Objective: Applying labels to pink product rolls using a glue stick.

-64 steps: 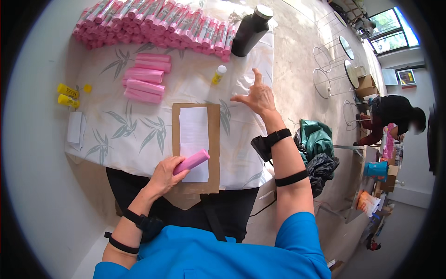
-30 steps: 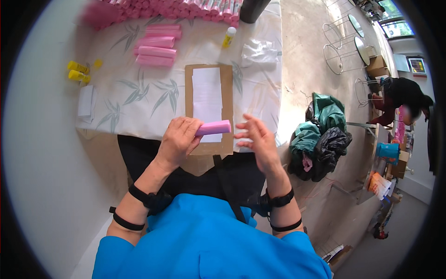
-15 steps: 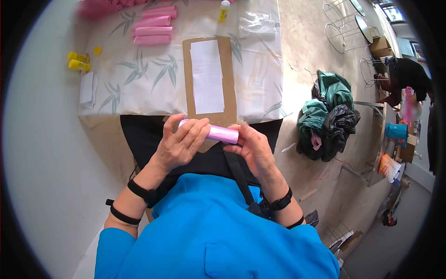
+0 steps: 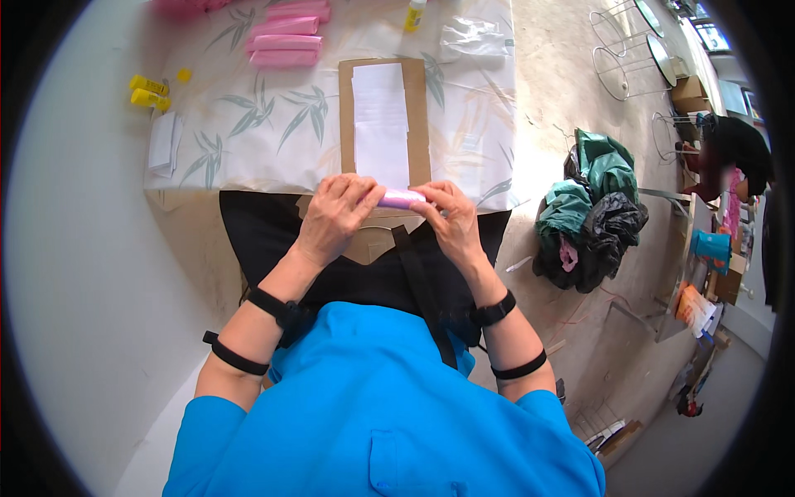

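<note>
Hands meet at the table's near edge: left hand (image 4: 335, 217) and right hand (image 4: 447, 219) pinch a small pink roll (image 4: 401, 199) between fingertips, just below the brown cardboard sheet (image 4: 418, 116) bearing white paper (image 4: 381, 124). Half a second ago the roll was held lower, over the lap. Pink rolls (image 4: 286, 45) lie stacked on the leaf-print cloth (image 4: 257, 132); yellow tubes (image 4: 149, 91) sit left.

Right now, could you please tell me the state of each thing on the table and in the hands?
Pink roll: held by both hands.
Left hand: closed on the roll.
Right hand: closed on the roll.
White sheets: flat on cardboard.
Pink stack: lying flat.
Glue bottle: capped, I think.
</note>
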Demonstrator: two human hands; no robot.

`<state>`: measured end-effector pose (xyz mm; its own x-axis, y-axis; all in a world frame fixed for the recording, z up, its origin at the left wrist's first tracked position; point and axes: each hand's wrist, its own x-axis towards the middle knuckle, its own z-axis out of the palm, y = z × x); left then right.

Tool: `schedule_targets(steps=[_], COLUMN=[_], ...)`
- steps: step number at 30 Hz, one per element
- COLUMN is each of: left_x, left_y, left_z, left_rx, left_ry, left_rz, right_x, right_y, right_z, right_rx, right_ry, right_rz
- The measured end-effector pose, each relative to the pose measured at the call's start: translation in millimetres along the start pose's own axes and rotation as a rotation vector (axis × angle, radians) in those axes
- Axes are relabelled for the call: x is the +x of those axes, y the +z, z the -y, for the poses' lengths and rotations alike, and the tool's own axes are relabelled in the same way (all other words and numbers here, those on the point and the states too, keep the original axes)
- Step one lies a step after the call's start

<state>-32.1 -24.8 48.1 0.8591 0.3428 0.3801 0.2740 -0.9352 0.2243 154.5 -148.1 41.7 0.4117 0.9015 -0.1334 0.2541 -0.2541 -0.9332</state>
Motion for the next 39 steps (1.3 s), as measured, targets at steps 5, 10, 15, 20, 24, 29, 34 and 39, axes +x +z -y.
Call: schedule_targets(steps=[5,10,15,20,24,29,34,39], left_x=[5.1,7.1,5.0,11.0,11.4,1.6,8.5,6.9], left_y=[21.1,32.6,35.0,23.4,4.2,-2.7,6.7,5.5], left_z=[14.1,18.9,24.0,26.7,31.3,30.5,19.9,28.7], left_rx=[0.027,-0.045,-0.096,-0.11,-0.193,-0.194,-0.1,-0.248], left_ry=[-0.039,-0.101,-0.109,-0.103,-0.312,-0.344,-0.173,-0.426], left_rz=[-0.031,-0.016,0.009,0.024,0.009,0.038,0.015,-0.146], right_x=[37.2,50.8,49.3,48.2,46.9,44.6,43.7,43.7], right_y=[0.8,2.6,6.3,8.6,11.5,12.0,15.2,15.6], right_z=[-21.4,-32.6,-34.6,-35.5,-37.4,-37.0,-36.2,-37.2], right_rx=[-0.251,-0.363,-0.372,-0.372,-0.348,-0.32,-0.308,-0.3], right_ry=[-0.263,-0.398,-0.392,-0.39,-0.39,-0.314,-0.321,-0.338], right_rz=[-0.021,-0.053,-0.07,-0.072,-0.113,-0.116,-0.125,-0.137])
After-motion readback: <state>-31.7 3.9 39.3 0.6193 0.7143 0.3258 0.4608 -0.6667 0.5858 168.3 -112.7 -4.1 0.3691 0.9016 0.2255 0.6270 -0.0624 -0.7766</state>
